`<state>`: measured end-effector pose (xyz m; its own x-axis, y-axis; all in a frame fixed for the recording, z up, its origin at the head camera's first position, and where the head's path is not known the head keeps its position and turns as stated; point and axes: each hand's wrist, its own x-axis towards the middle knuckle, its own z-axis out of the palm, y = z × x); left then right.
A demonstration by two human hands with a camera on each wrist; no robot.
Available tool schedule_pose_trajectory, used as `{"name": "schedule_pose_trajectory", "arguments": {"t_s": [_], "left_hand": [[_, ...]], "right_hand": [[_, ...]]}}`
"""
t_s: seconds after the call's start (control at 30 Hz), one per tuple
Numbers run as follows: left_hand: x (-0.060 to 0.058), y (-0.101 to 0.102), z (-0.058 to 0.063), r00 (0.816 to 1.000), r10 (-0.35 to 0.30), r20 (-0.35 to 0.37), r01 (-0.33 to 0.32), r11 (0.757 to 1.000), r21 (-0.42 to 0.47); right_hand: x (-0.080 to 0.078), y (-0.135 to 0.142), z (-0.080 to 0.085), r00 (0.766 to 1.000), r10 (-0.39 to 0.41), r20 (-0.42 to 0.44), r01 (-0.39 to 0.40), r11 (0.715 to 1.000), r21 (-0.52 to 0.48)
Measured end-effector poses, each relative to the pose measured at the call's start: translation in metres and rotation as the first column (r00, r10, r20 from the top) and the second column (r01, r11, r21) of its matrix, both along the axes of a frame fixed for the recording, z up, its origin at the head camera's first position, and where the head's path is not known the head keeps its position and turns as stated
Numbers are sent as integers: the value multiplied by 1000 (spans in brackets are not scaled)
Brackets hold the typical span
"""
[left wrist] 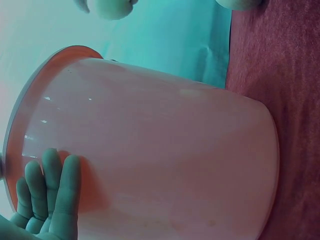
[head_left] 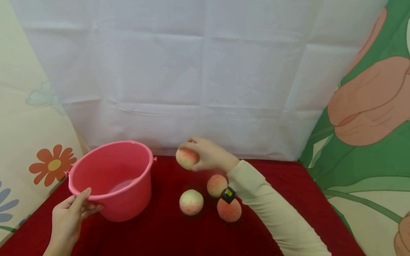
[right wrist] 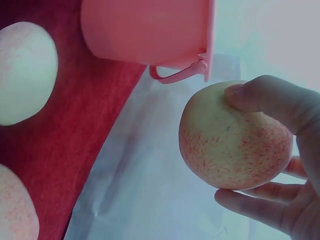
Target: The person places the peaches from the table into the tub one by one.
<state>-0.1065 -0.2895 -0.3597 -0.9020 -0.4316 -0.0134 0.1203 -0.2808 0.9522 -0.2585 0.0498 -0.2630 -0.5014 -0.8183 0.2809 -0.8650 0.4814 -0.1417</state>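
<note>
A pink bucket (head_left: 128, 199) stands on the left of the red cloth, and part of a peach (head_left: 134, 180) shows inside it. My left hand (head_left: 72, 217) grips the bucket's near rim, thumb on top and fingers against the outer wall. In my right hand (head_left: 208, 154) is a peach (right wrist: 232, 142), held between thumb and fingers above the cloth, to the right of the bucket. Below that hand lie a pale peach (head_left: 191, 202) and two redder peaches, one behind (head_left: 216, 185) and one nearer (head_left: 229, 210). A small black device sits at the right wrist, overlapping the nearer red peach.
Red cloth (head_left: 160, 234) covers the table. A creased white sheet (head_left: 205, 71) hangs behind it. Printed flower panels stand at both sides, with an orange flower (head_left: 53, 165) on the left one. The bucket's handle (right wrist: 180, 75) hangs at its far side.
</note>
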Motion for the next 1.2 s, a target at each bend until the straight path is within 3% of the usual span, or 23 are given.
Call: {"name": "schedule_pose_trajectory", "arguments": {"t_s": [0.67,1.0,1.2], "left_hand": [[2,0,1,999,25,24,-25,1000,-2],[2,-1,2,998,15,67,-14,1000,-8],[-3,-4,-6,999,24,30,-24,1000,-21]], "right_hand": [[-1,-43,25,1000,3,22,-4,1000,16],[0,-66,29,1000,10,22,-11,1000,7],[0,-78,30,999,29,16,-29,999,-16]]}}
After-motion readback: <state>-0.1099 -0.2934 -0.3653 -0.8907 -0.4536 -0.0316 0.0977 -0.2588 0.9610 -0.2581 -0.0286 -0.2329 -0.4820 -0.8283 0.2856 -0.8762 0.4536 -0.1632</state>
